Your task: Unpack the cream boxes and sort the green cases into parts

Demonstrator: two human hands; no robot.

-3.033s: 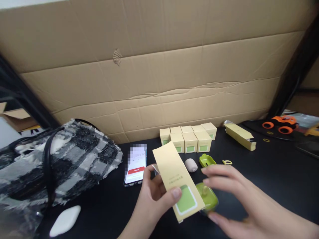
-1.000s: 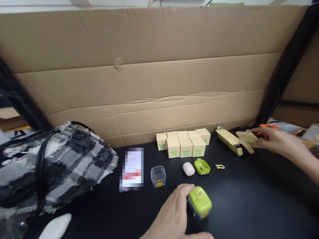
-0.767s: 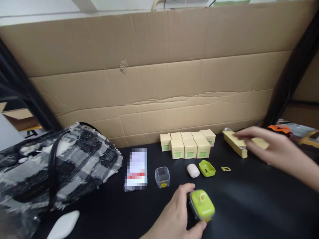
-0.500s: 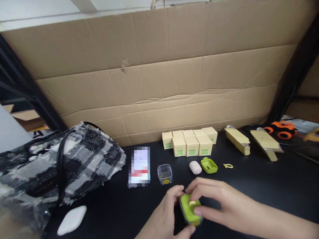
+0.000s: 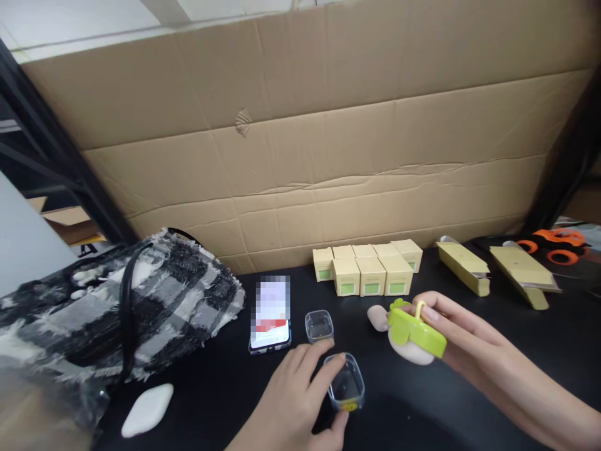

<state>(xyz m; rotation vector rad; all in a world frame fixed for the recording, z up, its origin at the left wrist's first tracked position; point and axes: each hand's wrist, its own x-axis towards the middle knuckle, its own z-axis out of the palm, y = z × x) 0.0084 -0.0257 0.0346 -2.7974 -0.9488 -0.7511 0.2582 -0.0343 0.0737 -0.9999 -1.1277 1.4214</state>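
My left hand [image 5: 300,382] grips a clear plastic box [image 5: 350,382] with a yellow sticker, fingers and thumb on its sides. Held up over the table, a bright green cover [image 5: 422,335] with a rounded white case [image 5: 412,354] showing beneath it hangs from my right hand [image 5: 462,332]. The fingers pinch its small yellow loop [image 5: 419,308]. Just left of it lies a pale pink rounded case [image 5: 377,317]. Another clear box [image 5: 319,324] stands beyond my left fingertips. The held piece mostly hides the spot where a second green cover lay.
Several small cream boxes [image 5: 372,275] stand grouped at the back. Two opened cartons [image 5: 462,266] and an orange toy truck [image 5: 561,241] are to the right. A phone [image 5: 271,313], a checked bag [image 5: 178,300] and a white rounded object [image 5: 148,410] occupy the left.
My right hand has lifted the green-covered case out of the clear box and carried it right and up. My left hand still holds the box, now emptied. The view has shifted slightly.
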